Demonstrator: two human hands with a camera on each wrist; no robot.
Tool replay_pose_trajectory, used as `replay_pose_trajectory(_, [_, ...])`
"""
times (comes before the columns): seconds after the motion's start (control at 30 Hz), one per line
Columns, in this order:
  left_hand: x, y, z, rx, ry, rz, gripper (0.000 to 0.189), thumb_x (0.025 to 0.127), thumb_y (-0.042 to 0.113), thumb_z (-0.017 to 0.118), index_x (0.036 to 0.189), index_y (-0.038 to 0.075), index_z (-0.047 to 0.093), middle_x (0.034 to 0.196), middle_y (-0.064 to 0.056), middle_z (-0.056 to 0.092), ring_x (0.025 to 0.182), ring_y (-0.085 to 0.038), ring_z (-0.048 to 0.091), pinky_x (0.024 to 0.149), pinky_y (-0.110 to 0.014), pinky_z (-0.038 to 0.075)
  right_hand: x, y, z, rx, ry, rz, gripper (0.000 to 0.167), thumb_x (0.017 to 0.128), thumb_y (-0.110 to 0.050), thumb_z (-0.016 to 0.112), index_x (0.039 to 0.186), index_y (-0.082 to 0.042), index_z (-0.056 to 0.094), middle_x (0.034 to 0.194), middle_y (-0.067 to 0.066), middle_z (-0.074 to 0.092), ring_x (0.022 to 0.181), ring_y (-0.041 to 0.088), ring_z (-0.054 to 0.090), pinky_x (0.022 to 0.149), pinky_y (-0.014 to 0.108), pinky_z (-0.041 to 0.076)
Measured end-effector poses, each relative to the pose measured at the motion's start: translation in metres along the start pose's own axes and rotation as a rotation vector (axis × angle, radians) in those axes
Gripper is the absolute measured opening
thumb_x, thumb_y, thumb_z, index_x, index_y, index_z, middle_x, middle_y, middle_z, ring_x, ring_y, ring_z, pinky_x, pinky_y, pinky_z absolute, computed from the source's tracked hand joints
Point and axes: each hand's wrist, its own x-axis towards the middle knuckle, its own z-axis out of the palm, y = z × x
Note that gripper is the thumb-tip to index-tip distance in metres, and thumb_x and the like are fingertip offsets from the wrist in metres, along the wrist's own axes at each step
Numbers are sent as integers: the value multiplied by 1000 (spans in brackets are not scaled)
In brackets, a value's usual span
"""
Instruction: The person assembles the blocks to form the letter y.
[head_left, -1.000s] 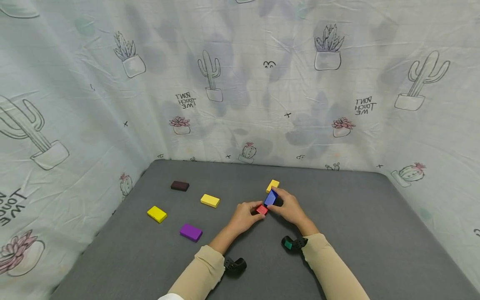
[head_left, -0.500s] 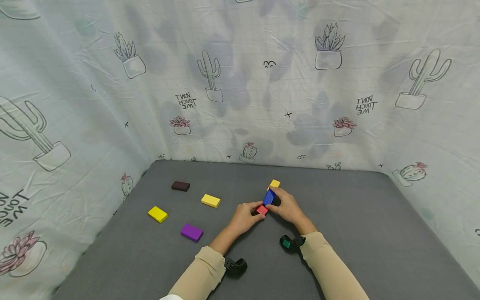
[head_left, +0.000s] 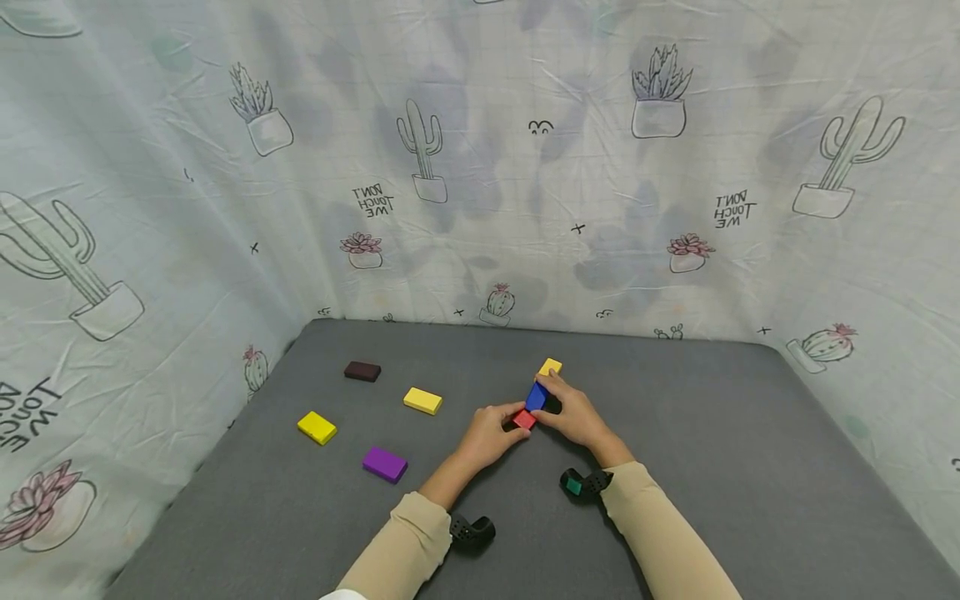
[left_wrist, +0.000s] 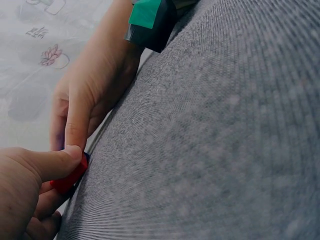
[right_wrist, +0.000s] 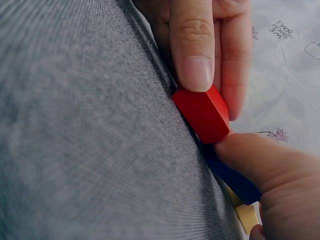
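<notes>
Between the thumb and fingers of my left hand (head_left: pixel 486 435) is a red block (head_left: pixel 525 419) on the grey tabletop. My right hand (head_left: pixel 576 415) pinches a blue block (head_left: pixel 537 397), end to end with the red one. Beyond the blue block a yellow block (head_left: pixel 551 366) continues the slanting row, partly hidden by my right fingers. In the right wrist view the red block (right_wrist: pixel 204 114) meets the blue block (right_wrist: pixel 232 179) near my right thumb tip, and the yellow block (right_wrist: pixel 247 216) shows past it. In the left wrist view my left thumb covers part of the red block (left_wrist: pixel 70 176).
Left of my hands lie a dark brown block (head_left: pixel 362 372), a pale yellow block (head_left: pixel 423 401), a bright yellow block (head_left: pixel 317 427) and a purple block (head_left: pixel 386 465), all apart. A cactus-print curtain (head_left: pixel 480 167) surrounds the table's back and sides.
My right hand has shifted the blue block slightly left, bringing it into line between the red and yellow blocks. My left hand stays on the red block.
</notes>
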Motion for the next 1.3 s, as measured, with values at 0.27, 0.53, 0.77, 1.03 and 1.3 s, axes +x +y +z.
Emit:
replay_pose_trajectory(0.27, [0, -1, 0, -4, 1, 8, 48, 86, 22, 70, 129, 3, 58, 126, -13, 62, 116, -23, 60, 93, -38, 50, 0, -1, -1, 0, -33, -49, 61, 91, -32, 63, 141, -3, 44, 150, 12, 37, 142, 30, 26, 111, 52, 28])
replay_pose_trajectory(0.53, [1, -2, 0, -10, -3, 8, 49, 86, 22, 70, 130, 3, 58, 125, -12, 63, 115, -23, 60, 93, -38, 51, -1, 2, 0, 17, 4, -45, 57, 94, -34, 59, 141, -4, 45, 148, 16, 40, 140, 32, 31, 111, 52, 29])
replay_pose_trajectory(0.77, [1, -3, 1, -5, 13, 15, 49, 86, 22, 70, 129, 3, 58, 124, -12, 63, 114, -23, 61, 92, -38, 51, -1, 1, 0, 15, 51, -27, 58, 93, -27, 61, 141, -1, 43, 148, 19, 38, 138, 36, 32, 110, 55, 29])
replay_pose_trajectory(1.03, [2, 0, 0, 12, 12, 16, 50, 86, 22, 70, 130, 2, 57, 124, -13, 63, 114, -24, 61, 93, -39, 51, 0, 1, 0, -15, 69, 20, 67, 91, -30, 63, 143, 4, 37, 150, 23, 31, 139, 39, 29, 110, 55, 28])
replay_pose_trajectory(1.3, [4, 1, 0, 36, 16, 22, 51, 86, 24, 70, 130, 2, 57, 124, -13, 63, 113, -24, 61, 93, -39, 51, 2, 1, 1, -39, 52, 18, 65, 93, -30, 61, 143, 4, 36, 151, 22, 31, 139, 38, 29, 111, 54, 28])
